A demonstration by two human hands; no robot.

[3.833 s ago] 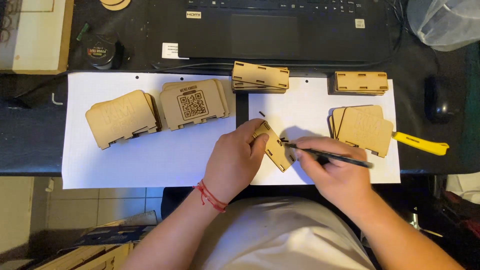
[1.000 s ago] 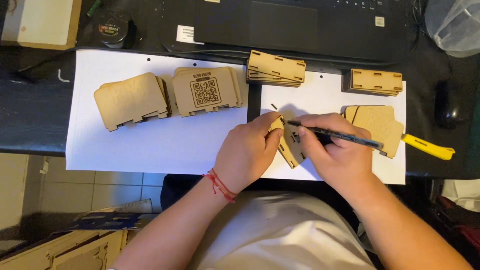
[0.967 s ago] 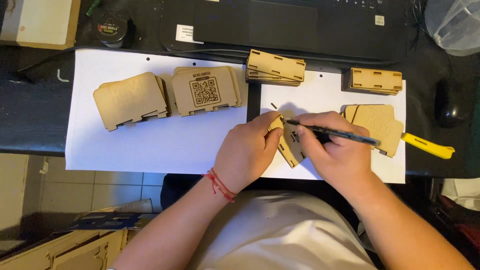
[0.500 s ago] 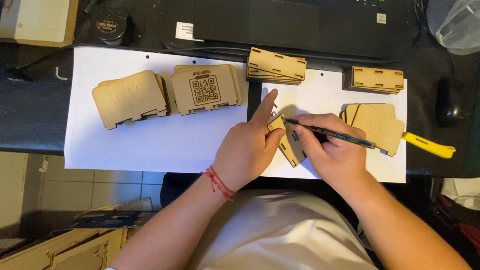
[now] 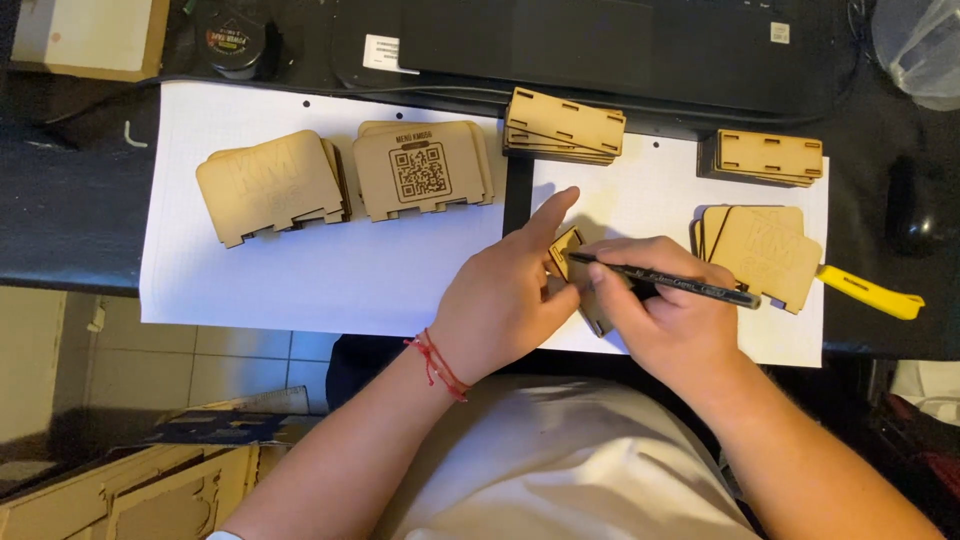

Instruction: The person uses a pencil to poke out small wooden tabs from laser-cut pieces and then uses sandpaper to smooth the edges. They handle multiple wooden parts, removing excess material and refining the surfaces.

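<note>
My left hand [image 5: 510,300] presses a small laser-cut wooden piece [image 5: 567,252] flat on the right white paper sheet [image 5: 650,190], index finger stretched out beside it. My right hand [image 5: 665,315] grips a black pen [image 5: 665,282] with its tip on that piece. A red string bracelet circles my left wrist. Most of the wooden piece is hidden under both hands.
Stacks of wooden panels lie on the left sheet: a plain engraved stack [image 5: 270,185] and one with a square code [image 5: 422,170]. Slotted strip stacks [image 5: 565,123] [image 5: 768,156] sit near a laptop [image 5: 620,40]. More panels [image 5: 765,252], a yellow cutter [image 5: 870,292], a mouse [image 5: 908,205].
The pen tip has shifted slightly along the small wooden piece, and my left index finger has lifted and stretched out. The stacks have stayed in place.
</note>
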